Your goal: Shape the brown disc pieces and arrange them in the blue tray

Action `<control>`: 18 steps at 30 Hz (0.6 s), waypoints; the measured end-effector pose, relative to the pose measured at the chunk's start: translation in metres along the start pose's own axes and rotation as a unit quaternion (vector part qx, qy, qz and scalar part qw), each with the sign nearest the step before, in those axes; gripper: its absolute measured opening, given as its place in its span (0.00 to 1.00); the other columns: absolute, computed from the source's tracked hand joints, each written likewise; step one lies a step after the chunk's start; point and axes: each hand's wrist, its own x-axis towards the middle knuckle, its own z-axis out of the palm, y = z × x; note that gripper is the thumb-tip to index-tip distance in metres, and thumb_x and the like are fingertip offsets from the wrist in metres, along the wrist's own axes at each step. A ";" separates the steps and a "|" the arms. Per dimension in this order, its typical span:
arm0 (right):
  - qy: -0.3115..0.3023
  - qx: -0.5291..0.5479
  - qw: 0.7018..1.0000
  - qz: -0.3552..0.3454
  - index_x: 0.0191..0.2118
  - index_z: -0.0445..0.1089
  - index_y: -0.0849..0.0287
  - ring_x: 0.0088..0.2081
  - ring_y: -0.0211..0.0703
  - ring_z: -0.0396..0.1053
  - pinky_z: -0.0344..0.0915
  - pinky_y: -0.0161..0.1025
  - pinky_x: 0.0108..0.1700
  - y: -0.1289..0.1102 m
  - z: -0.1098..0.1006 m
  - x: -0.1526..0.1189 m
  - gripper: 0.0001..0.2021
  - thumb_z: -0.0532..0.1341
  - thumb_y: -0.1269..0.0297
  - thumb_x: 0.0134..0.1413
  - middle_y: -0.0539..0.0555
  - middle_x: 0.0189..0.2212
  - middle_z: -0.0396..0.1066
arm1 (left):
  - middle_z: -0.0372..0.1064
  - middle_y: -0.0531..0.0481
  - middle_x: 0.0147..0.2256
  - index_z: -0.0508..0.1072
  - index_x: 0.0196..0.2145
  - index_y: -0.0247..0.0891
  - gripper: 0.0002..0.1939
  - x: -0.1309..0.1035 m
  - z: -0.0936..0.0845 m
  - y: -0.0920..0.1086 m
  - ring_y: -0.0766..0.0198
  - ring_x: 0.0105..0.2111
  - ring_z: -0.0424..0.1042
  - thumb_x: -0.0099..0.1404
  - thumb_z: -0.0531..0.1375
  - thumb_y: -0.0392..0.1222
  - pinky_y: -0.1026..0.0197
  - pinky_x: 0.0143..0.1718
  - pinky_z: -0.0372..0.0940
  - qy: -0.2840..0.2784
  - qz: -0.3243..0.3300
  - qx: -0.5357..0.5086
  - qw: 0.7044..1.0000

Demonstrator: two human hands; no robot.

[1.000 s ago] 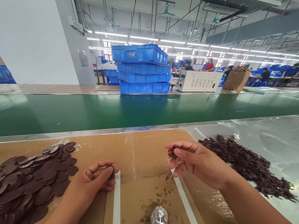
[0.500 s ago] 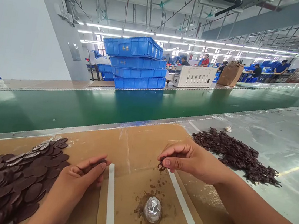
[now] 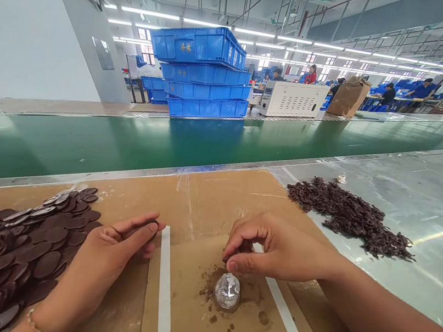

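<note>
My left hand [image 3: 115,250] pinches a dark brown oval disc [image 3: 151,225] between thumb and fingers, just left of a white strip [image 3: 165,285]. A heap of similar flat discs [image 3: 25,253] lies beside it on the left. With fingertips pressed together, my right hand [image 3: 263,244] is closed right above a clear, shiny dome [image 3: 227,290] on the brown board. The fingers mostly hide the small dark brown piece in it. Brown crumbs and stains surround the dome.
At the right lies a pile of small dark brown curly pieces [image 3: 351,213]. A green conveyor belt [image 3: 125,143] runs across behind the brown board [image 3: 225,200]. Beyond it stand stacked blue crates [image 3: 204,86], a white machine [image 3: 293,100] and a brown paper bag [image 3: 347,97]. People work farther back.
My right hand has come down and nearer, from behind the shiny dome to just over it. The left hand keeps its disc, which now shows more. The view has tilted slightly downward.
</note>
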 end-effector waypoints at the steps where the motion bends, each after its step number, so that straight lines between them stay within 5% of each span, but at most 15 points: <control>1: -0.004 0.001 1.000 0.000 0.35 0.76 0.63 0.30 0.38 0.70 0.65 0.34 0.34 0.000 0.001 0.000 0.11 0.64 0.60 0.52 0.54 0.30 0.75 | 0.75 0.48 0.36 0.72 0.48 0.37 0.29 0.001 0.000 0.000 0.70 0.26 0.66 0.50 0.68 0.52 0.68 0.32 0.64 0.001 0.001 0.002 1.000; 18: -0.016 -0.001 0.999 -0.028 0.38 0.78 0.63 0.31 0.37 0.70 0.64 0.33 0.34 0.002 0.005 0.001 0.10 0.65 0.62 0.51 0.54 0.31 0.75 | 0.75 0.52 0.32 0.73 0.46 0.41 0.26 0.001 -0.004 -0.002 0.69 0.26 0.66 0.51 0.66 0.54 0.66 0.34 0.62 0.003 0.012 0.049 0.999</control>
